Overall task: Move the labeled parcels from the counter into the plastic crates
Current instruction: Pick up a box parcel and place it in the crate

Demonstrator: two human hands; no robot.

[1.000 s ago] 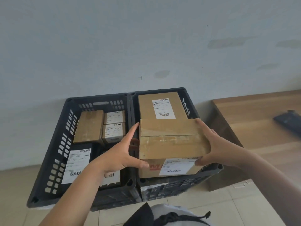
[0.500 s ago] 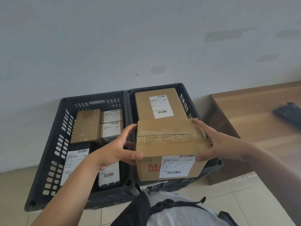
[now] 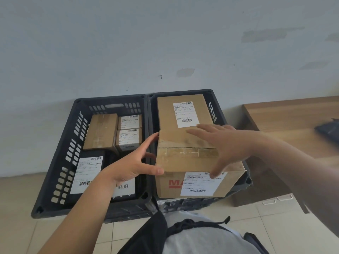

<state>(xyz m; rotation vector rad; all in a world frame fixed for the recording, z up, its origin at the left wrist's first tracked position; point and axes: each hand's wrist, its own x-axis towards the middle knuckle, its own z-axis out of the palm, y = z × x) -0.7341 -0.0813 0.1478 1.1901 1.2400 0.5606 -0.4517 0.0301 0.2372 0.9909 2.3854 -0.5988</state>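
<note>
Cardboard parcel [image 3: 190, 162] in the right crate [image 3: 212, 105]: left hand [image 3: 132, 165] touches its left side, fingers spread; right hand [image 3: 225, 145] spreads flat over its top.

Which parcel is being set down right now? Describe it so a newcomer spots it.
Two black crates sit against the wall; look at the right crate. At its near end, in front of a flat labeled box, sits the tall carton. It alone has red lettering beside its front label and both hands on it.
</note>
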